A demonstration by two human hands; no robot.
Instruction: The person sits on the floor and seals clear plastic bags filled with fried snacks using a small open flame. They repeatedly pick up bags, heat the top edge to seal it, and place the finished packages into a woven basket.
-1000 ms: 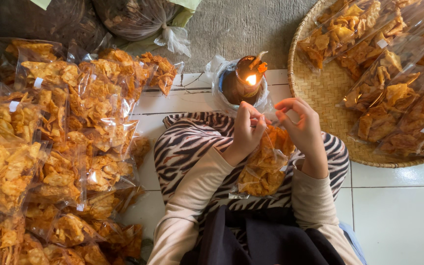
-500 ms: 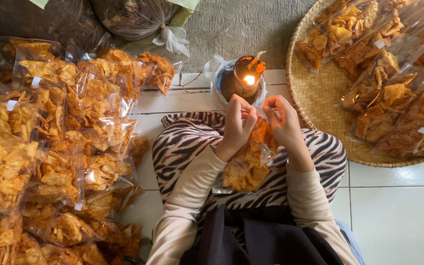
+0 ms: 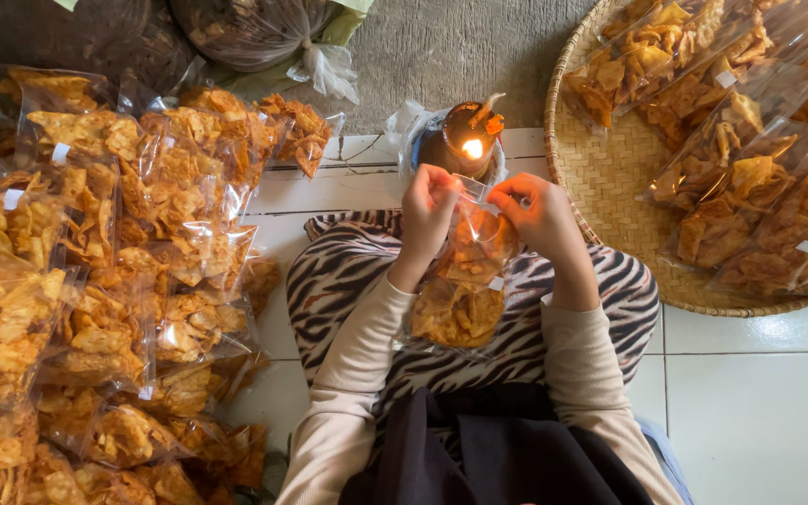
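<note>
Both my hands hold one clear plastic bag of orange chips (image 3: 460, 290) by its top edge, above my zebra-striped lap. My left hand (image 3: 427, 210) pinches the top left corner, my right hand (image 3: 540, 215) pinches the top right. The bag's mouth is stretched between them, close to the small flame of an oil lamp (image 3: 468, 140) that stands on the floor just beyond my knees. The bag hangs down between my forearms.
A big heap of filled chip bags (image 3: 95, 281) covers the floor on my left. A round woven tray (image 3: 600, 178) with several more filled bags lies at the right. Large tied plastic sacks (image 3: 254, 33) sit at the back, white floor tiles (image 3: 759, 411) at the right front.
My hands and the bag have moved left and up toward the lamp flame. The bag's top edge is now pulled flat between my fingers.
</note>
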